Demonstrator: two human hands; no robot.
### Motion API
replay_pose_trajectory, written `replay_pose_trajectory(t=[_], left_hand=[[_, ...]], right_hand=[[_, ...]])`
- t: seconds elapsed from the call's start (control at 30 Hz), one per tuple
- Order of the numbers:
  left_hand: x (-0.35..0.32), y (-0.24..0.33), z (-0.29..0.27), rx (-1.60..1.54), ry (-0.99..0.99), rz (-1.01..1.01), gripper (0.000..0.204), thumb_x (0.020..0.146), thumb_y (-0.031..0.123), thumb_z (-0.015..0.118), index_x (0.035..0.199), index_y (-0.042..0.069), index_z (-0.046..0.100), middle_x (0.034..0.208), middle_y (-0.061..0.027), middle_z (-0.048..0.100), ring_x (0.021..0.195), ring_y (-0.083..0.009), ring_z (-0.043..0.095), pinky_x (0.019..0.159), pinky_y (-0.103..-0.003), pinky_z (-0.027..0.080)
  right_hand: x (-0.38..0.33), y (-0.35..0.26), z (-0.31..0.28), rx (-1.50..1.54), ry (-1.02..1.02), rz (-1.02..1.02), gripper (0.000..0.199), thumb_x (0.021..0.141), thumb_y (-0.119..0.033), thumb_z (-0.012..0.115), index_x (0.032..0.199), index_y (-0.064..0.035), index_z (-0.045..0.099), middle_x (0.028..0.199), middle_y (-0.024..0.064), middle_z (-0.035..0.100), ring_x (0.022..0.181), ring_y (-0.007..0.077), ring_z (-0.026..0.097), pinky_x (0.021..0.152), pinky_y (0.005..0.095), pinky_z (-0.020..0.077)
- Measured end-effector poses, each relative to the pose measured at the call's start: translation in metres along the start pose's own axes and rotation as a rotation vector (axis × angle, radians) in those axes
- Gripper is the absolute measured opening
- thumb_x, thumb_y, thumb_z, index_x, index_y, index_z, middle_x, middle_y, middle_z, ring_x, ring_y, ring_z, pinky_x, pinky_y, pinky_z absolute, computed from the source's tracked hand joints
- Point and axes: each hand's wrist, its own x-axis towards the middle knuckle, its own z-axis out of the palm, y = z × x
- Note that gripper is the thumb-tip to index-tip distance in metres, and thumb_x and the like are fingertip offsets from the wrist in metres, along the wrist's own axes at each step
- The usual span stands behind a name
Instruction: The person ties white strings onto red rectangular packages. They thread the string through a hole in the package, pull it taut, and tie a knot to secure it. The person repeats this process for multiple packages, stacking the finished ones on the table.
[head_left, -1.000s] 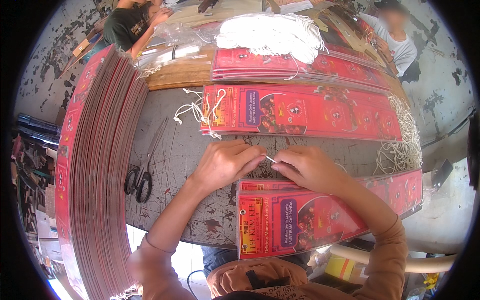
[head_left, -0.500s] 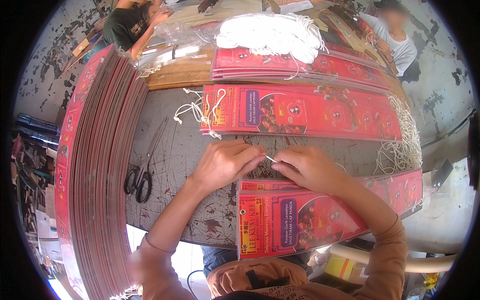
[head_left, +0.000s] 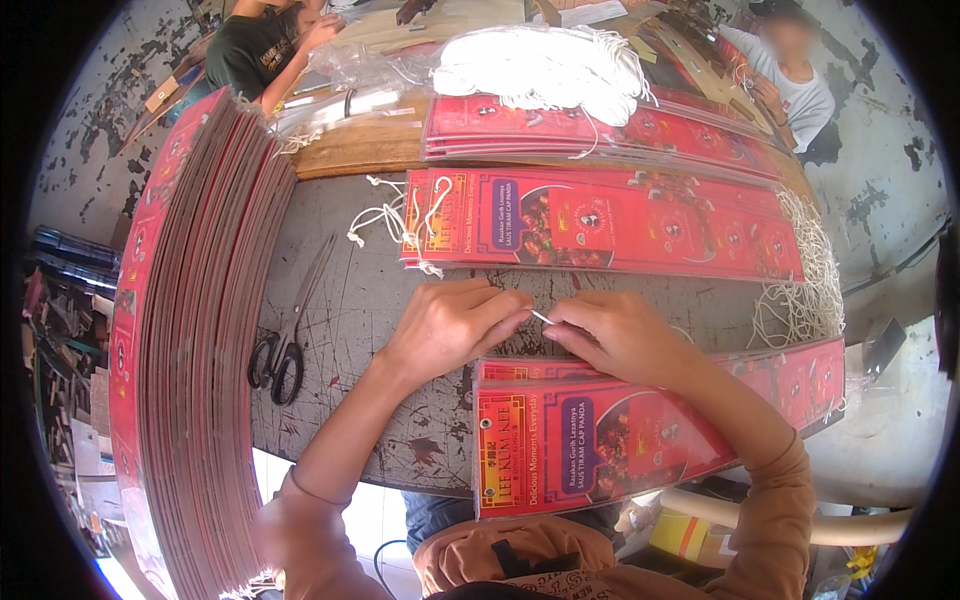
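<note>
A short stretch of white string (head_left: 541, 317) spans the small gap between my two hands. My left hand (head_left: 455, 315) pinches one end between thumb and fingers; my right hand (head_left: 610, 335) pinches the other. Both hover above the scratched grey tabletop (head_left: 370, 430). Just below them, under my right wrist, lies a near stack of long red printed boards (head_left: 640, 440) in clear plastic, with eyelets at the left end. Beyond my hands rests another stack of red boards (head_left: 620, 225), white cords knotted through its left end (head_left: 385, 215).
A tall row of red boards (head_left: 190, 350) stands along the left. Black-handled scissors (head_left: 280, 365) lie beside it. Loose white string (head_left: 805, 270) hangs at the right edge. At the back, a white string bundle (head_left: 540, 70) sits on more boards (head_left: 600, 130). Two people work across the table.
</note>
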Motion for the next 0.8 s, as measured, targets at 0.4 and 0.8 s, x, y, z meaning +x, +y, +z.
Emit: replay_pose_trajectory(t=[0.4, 0.8], left_hand=[[0.0005, -0.0002, -0.0001, 0.000, 0.004, 0.012, 0.013, 0.079, 0.015, 0.072, 0.087, 0.008, 0.064, 0.062, -0.0042, 0.056, 0.054, -0.0196, 0.058, 0.047, -0.032, 0.047], [0.0006, 0.0005, -0.0008, -0.008, -0.005, -0.006, 0.013, 0.080, 0.016, 0.070, 0.087, 0.008, 0.064, 0.064, -0.0052, 0.057, 0.056, -0.0212, 0.059, 0.049, -0.034, 0.048]], right_hand=[[0.0001, 0.0006, 0.0004, -0.008, 0.002, -0.009, 0.019, 0.089, -0.022, 0.059, 0.086, -0.0045, 0.054, 0.070, 0.0136, 0.058, 0.065, 0.0338, 0.059, 0.057, 0.0447, 0.0451], [-0.0002, 0.0007, 0.0008, -0.009, 0.000, 0.001, 0.020, 0.090, -0.023, 0.059, 0.085, -0.0044, 0.054, 0.069, 0.0139, 0.058, 0.065, 0.0340, 0.059, 0.057, 0.0449, 0.0450]])
